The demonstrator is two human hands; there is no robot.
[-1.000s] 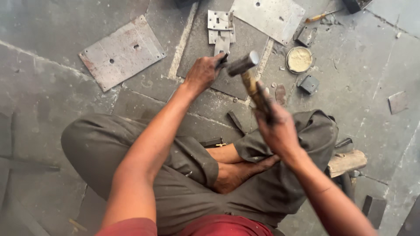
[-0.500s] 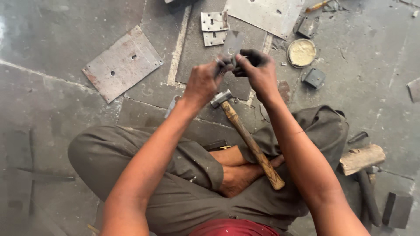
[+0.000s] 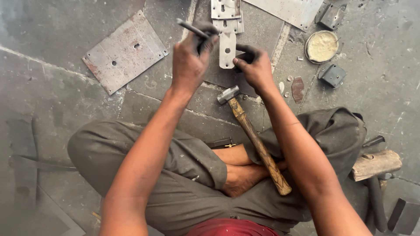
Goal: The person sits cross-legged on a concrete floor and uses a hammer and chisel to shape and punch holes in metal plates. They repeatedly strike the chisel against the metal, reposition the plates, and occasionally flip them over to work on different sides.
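Note:
I sit cross-legged on a stone floor. My left hand (image 3: 191,59) is raised and closed around a thin dark metal punch (image 3: 189,27) that sticks out to the upper left. My right hand (image 3: 253,67) pinches the lower edge of a narrow metal strip with holes (image 3: 227,49) lying on a dark steel block (image 3: 258,32). A hammer with a wooden handle (image 3: 253,137) lies on the floor between my arms, its head (image 3: 228,94) near my right wrist, held by neither hand.
A square steel plate with holes (image 3: 124,51) lies at the left. More plates (image 3: 225,8) and a large sheet (image 3: 291,9) are at the top. A round tin of pale powder (image 3: 322,46) and small metal brackets (image 3: 333,75) are at the right; a wood block (image 3: 376,164) lies by my knee.
My right hand put the hammer down on the floor and moved to the metal strip. My left hand lifted up with the punch.

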